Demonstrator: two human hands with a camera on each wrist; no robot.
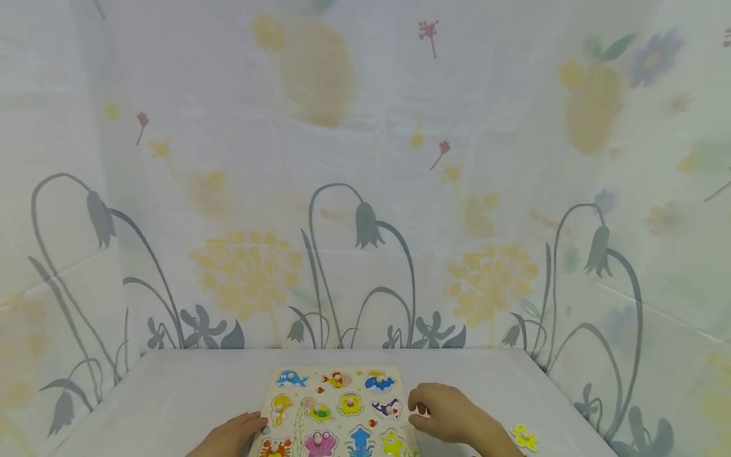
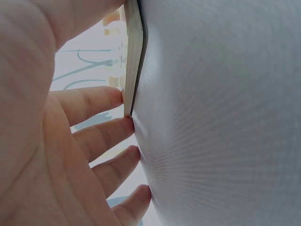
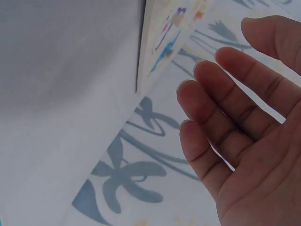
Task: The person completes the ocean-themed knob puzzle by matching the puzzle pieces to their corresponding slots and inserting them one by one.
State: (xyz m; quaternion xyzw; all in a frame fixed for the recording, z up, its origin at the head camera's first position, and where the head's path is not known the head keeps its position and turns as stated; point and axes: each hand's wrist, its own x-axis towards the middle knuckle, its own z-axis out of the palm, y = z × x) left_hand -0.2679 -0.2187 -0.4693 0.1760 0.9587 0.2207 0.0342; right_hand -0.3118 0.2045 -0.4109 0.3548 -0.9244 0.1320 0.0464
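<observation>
A wooden peg puzzle board (image 1: pixel 314 388) with colourful sea-animal pieces lies at the front of the table. My left hand (image 1: pixel 228 436) is at its left edge; in the left wrist view, the fingers (image 2: pixel 96 101) are spread and fairly straight, with fingertips at the board's side edge and on the tabletop. Beside the right edge, near the purple shark piece (image 1: pixel 387 408), is my right hand (image 1: pixel 448 412). Its fingers (image 3: pixel 211 101) are loosely bent, and nothing lies in the palm. A yellow flower-shaped piece (image 1: pixel 524 438) sits on the table beside the right forearm.
The white table (image 1: pixel 188 387) meets a pale curtain (image 1: pixel 365 285) printed with flowers at its back and sides. On the board are a blue whale piece (image 1: pixel 379 382), a yellow octopus piece (image 1: pixel 350 404) and a pink shell piece (image 1: pixel 320 444), among several others.
</observation>
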